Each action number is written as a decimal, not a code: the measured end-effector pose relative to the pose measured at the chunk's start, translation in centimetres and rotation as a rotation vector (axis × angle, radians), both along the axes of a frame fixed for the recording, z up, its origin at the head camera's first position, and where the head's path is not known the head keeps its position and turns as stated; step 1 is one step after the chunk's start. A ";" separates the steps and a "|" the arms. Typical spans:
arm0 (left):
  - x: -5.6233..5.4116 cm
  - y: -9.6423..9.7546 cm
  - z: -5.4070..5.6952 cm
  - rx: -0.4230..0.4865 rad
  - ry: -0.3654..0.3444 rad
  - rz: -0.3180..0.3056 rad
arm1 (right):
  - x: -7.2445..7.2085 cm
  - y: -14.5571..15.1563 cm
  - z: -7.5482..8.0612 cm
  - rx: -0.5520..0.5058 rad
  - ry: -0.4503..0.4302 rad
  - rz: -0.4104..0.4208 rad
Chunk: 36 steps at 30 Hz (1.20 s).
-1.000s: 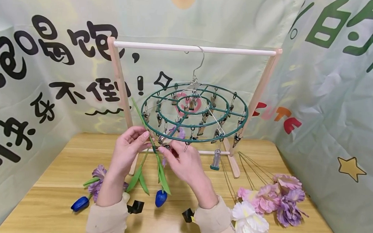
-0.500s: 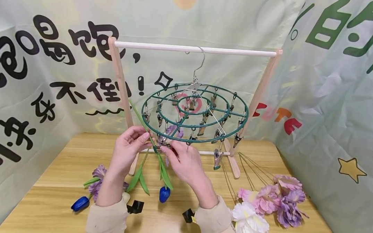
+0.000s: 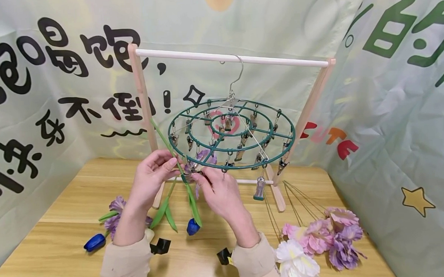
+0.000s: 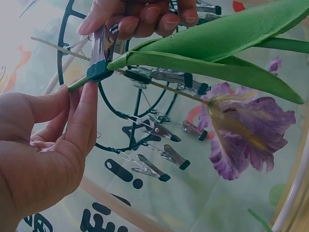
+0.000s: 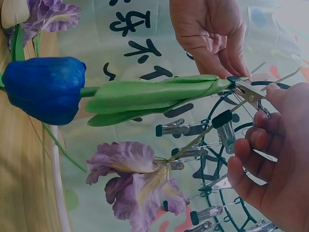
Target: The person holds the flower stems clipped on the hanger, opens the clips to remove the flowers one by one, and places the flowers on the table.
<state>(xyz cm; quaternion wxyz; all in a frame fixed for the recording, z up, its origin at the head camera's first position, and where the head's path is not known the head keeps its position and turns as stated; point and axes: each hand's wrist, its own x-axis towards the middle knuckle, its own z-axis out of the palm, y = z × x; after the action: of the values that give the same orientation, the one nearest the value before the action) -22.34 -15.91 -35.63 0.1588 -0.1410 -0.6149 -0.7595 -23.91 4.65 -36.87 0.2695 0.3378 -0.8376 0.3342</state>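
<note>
In the head view my left hand [image 3: 153, 174] pinches the green stem of an upside-down blue tulip [image 3: 193, 227], an artificial flower. My right hand [image 3: 220, 192] holds a metal clip [image 4: 102, 55] with dark green tips, its thumb and fingers on the handle end. Those tips sit around the tulip's stem, just above the leaves [image 5: 159, 99]. The clip belongs to a round green drying hanger [image 3: 242, 166]. Close by, a purple iris [image 5: 137, 176] hangs head down, its thin stem by another clip [image 5: 224, 128]. The right fingertips are partly hidden in the head view.
A wooden stand with a white rod [image 3: 188, 55] carries the hanger by its hook. On the table [image 3: 62, 228] lie another blue tulip [image 3: 95, 242] and a purple flower at left, and pink, purple and white flowers [image 3: 299, 262] at right.
The tulip's stem top has swung left and its bloom has risen slightly toward the right. Both hands stay nearly in place at the clip. A free clip at right has turned a little.
</note>
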 end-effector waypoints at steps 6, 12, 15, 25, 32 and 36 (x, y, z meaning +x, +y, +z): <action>0.1 -0.2 0.1 0.005 0.005 -0.009 | 0.0 0.1 0.0 -0.007 0.017 0.018; 0.0 -0.4 0.2 0.013 -0.015 0.010 | 0.0 0.1 0.1 -0.027 0.013 0.038; 0.0 -0.6 0.1 0.016 -0.007 0.013 | 0.0 0.2 0.2 -0.042 -0.003 0.048; -0.1 -1.4 0.1 0.031 -0.020 0.033 | -0.1 0.6 0.4 -0.068 -0.031 0.035; -0.5 -1.9 -0.1 0.027 -0.066 0.062 | -0.2 0.8 0.3 -0.070 -0.031 0.023; -1.1 -2.1 -0.6 0.016 -0.107 0.075 | -0.2 0.9 0.4 -0.077 -0.042 0.024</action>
<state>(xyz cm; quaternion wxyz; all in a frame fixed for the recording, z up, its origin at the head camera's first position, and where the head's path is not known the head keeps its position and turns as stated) -23.40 -18.00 -36.28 0.1549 -0.0758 -0.6215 -0.7642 -24.11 5.50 -36.51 0.2606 0.3300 -0.8256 0.3763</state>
